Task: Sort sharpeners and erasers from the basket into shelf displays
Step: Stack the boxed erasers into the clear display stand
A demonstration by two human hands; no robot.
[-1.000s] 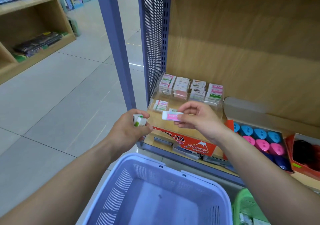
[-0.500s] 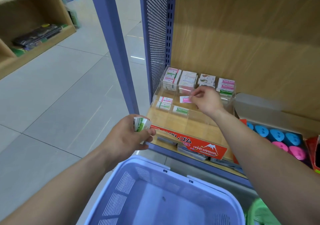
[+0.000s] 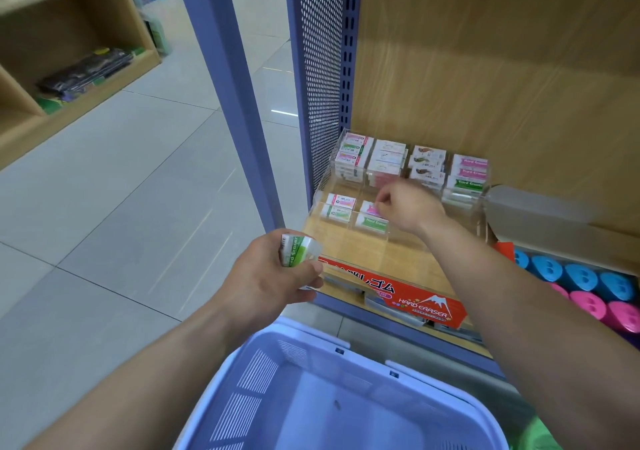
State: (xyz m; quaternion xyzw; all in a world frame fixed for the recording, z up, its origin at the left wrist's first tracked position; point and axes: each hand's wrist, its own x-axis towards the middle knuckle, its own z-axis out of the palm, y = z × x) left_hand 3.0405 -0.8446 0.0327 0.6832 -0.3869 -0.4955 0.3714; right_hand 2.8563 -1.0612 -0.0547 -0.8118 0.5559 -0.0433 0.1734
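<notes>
The right hand [image 3: 407, 207] reaches into the clear acrylic display [image 3: 398, 255] on the wood-grain shelf unit [image 3: 485, 86], fingertips pinching a flat pink-sleeved eraser [image 3: 370, 209] just behind a green-sleeved eraser [image 3: 372, 222]. The left hand [image 3: 270, 280] grips small paper-wrapped erasers [image 3: 298, 250] above the slatted lilac plastic basket [image 3: 263, 373]. Round glossy sharpeners [image 3: 585, 306] sit at the right.

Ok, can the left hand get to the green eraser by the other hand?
Probably yes: the tray is open on top and the green eraser lies bare, just beyond the left hand. But that hand grips erasers.
</notes>
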